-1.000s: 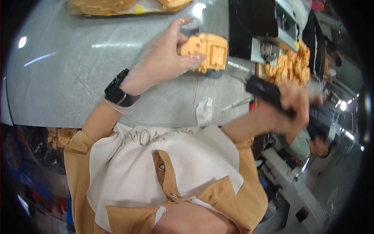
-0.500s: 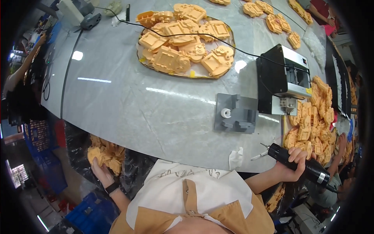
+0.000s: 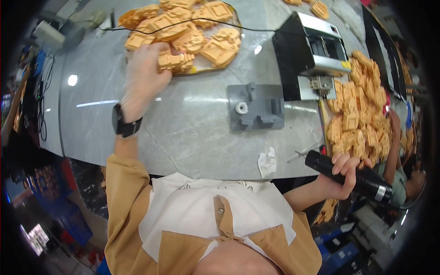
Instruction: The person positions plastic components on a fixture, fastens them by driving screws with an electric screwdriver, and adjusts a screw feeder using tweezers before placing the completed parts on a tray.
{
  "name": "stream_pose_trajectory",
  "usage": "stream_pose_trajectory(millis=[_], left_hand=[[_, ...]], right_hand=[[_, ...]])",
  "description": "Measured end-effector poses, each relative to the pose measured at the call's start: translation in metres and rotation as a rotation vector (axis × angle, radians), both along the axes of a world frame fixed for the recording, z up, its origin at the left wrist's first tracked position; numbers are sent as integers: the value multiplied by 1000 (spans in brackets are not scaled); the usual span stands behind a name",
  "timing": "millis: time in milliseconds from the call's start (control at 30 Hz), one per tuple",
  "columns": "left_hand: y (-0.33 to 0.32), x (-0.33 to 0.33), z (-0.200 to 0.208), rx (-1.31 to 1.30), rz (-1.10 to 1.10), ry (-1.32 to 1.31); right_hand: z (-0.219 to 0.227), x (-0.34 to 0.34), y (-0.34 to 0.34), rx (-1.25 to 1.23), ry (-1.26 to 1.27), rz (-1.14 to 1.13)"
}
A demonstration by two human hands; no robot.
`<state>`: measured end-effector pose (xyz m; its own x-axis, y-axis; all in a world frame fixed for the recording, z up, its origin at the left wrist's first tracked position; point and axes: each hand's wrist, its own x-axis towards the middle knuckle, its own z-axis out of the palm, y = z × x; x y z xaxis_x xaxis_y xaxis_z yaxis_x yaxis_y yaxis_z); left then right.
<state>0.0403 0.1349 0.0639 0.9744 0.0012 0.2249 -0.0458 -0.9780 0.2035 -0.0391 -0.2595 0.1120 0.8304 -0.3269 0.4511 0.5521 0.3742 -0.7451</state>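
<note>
My left hand (image 3: 145,75) reaches over the near left side of a shallow tray (image 3: 208,71) heaped with orange plastic housings (image 3: 222,48). Its fingers and thumb close round one orange plastic housing (image 3: 178,61), which is tipped on edge; part of it is hidden by the hand. In my right hand (image 3: 344,173), at the table's front right edge, is a black corded electric screwdriver (image 3: 321,163), its thin bit pointing left. Between the hands lies a grey fixture block (image 3: 261,98) with a white round piece (image 3: 241,107) on it.
A black and silver machine (image 3: 314,50) stands right of the fixture. Beyond it more orange housings (image 3: 357,110) are piled. A crumpled white tissue (image 3: 267,162) lies near the front edge. A black cable (image 3: 247,29) crosses above the tray. Another person's arm (image 3: 392,142) shows at the right.
My left hand has come up from the bag of orange parts below the table's left edge to the tray, where it grips a housing. My right hand still holds the screwdriver. The view has shifted.
</note>
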Motion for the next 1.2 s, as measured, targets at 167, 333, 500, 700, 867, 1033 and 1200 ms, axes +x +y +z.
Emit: stream_pose_trajectory(millis=[167, 333, 500, 700, 867, 1033, 1200], left_hand=[[9, -16, -15, -488, 94, 56], [-46, -35, 12, -730, -220, -191], [-117, -9, 26, -877, -637, 203], [-170, 28, 9, -579, -672, 314], [-174, 28, -11, -650, -746, 97], [-185, -7, 15, -142, -561, 62], [-182, -10, 10, -242, -598, 98]], right_hand=[[-12, 3, -3, 41, 142, -56], [-13, 1, -8, 25, 162, -82], [-14, 3, -11, 55, 159, -47], [-13, 1, -15, 29, 153, -59], [-22, 14, -33, 24, 134, -291], [-45, 35, -45, -105, 118, -593], [-53, 52, -36, -129, 132, -606]])
